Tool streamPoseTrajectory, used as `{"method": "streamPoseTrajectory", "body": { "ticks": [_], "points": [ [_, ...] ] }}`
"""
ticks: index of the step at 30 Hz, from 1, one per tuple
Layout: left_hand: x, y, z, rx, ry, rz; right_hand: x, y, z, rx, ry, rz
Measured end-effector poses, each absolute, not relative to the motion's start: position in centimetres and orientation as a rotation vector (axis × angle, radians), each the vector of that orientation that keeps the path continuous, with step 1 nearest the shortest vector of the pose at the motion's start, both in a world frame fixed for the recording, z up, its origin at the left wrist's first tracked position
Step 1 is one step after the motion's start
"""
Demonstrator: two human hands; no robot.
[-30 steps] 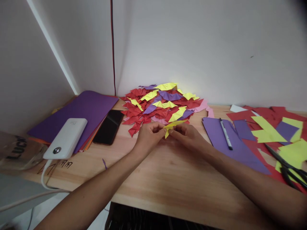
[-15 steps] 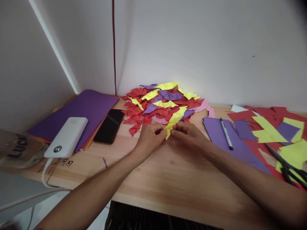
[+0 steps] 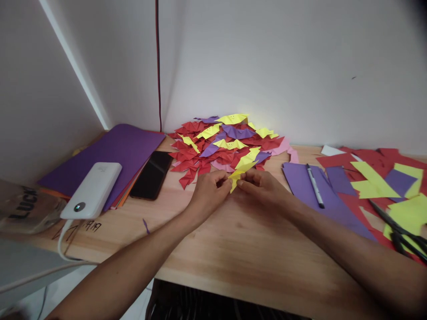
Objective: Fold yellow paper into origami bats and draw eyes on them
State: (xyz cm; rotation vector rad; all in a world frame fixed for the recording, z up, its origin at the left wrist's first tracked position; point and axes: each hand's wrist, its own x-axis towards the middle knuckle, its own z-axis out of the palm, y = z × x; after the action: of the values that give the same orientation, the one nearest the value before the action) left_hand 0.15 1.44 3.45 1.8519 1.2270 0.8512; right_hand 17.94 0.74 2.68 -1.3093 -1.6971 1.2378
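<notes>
My left hand (image 3: pixel 208 191) and my right hand (image 3: pixel 262 187) meet above the wooden table (image 3: pixel 233 249), both pinching a small folded yellow paper piece (image 3: pixel 237 175) between their fingertips. The piece pokes up between the two hands. Just beyond them lies a pile of folded paper shapes (image 3: pixel 223 144) in red, yellow, purple and pink, against the wall.
A black phone (image 3: pixel 151 174) and a white power bank (image 3: pixel 91 190) lie on purple sheets (image 3: pixel 110 155) at left. At right are a purple sheet (image 3: pixel 320 200) with a pen (image 3: pixel 314 186), cut red, yellow and purple paper scraps (image 3: pixel 376 178), and black scissors (image 3: pixel 400 231).
Both hands stayed in place; the yellow piece shifted between the fingertips, its upper tip changing angle as the fingers worked it.
</notes>
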Motion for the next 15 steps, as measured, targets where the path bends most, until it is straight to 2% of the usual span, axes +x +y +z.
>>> {"method": "streamPoseTrajectory", "body": {
  "ticks": [15],
  "points": [
    [-0.19, 1.91, 2.93, 1.826, 1.133, 0.812, 18.06, 0.75, 2.6, -1.359, -1.728, 1.198]
  ]
}}
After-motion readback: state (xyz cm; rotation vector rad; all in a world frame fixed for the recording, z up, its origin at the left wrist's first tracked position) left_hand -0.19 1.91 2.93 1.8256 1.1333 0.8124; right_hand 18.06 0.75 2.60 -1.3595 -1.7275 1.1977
